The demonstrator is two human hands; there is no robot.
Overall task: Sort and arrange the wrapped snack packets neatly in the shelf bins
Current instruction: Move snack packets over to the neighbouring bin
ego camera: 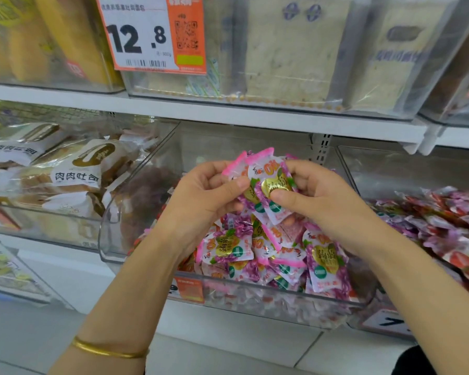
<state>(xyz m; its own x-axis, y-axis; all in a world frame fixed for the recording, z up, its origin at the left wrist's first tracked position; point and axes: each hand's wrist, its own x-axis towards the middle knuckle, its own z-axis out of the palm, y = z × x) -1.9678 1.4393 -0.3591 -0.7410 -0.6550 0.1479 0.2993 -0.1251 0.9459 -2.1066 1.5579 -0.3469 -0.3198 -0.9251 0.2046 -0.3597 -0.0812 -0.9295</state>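
Observation:
Both hands hold a small stack of pink, white and purple snack packets [264, 171] above the middle clear bin [111, 236]. My left hand [203, 196] grips the stack from the left, thumb on its front. My right hand [317, 196] pinches it from the right, thumb pressed on the gold heart label. Below them, several more of the same packets [279, 255] lie heaped in the bin, mostly face up.
The bin to the left holds wrapped bread packs [73, 174]. The bin to the right holds red and purple packets [450, 228]. Above, a white shelf [255, 117] carries more clear bins and an orange price tag [152, 33] reading 12.8.

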